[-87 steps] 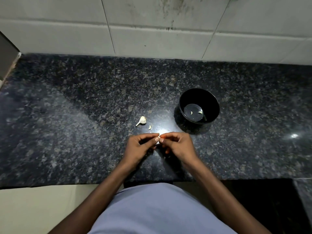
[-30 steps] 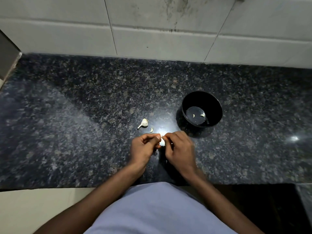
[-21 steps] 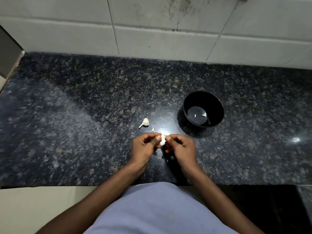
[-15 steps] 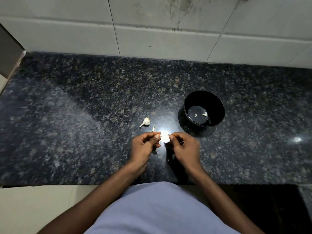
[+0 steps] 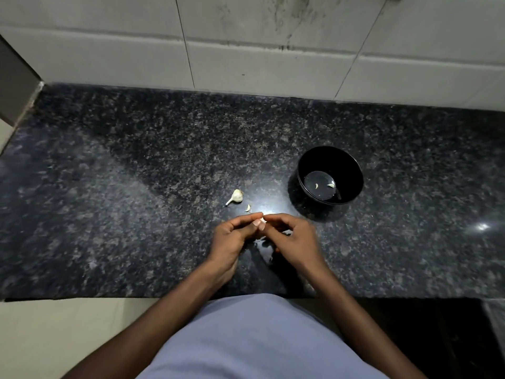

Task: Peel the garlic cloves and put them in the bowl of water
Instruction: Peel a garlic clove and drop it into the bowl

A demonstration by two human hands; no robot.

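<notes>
Peeling goes best, I judge, if one hand steadies the clove while the other lifts the loose skin away from its tip in small pulls. The garlic clove [image 5: 262, 220] sits between the two sets of fingertips, above the dark desk [image 5: 136, 187]: the left hand [image 5: 232, 236] pinches it from one side, the right hand [image 5: 293, 239] pinches at it from the other, both curled tight. The black bowl [image 5: 352, 170] stands near, ahead and to the right, with two peeled cloves [image 5: 323, 185] in the water. A garlic bulb remnant [image 5: 236, 196] and a loose clove [image 5: 247, 208] lie just ahead of the left hand.
</notes>
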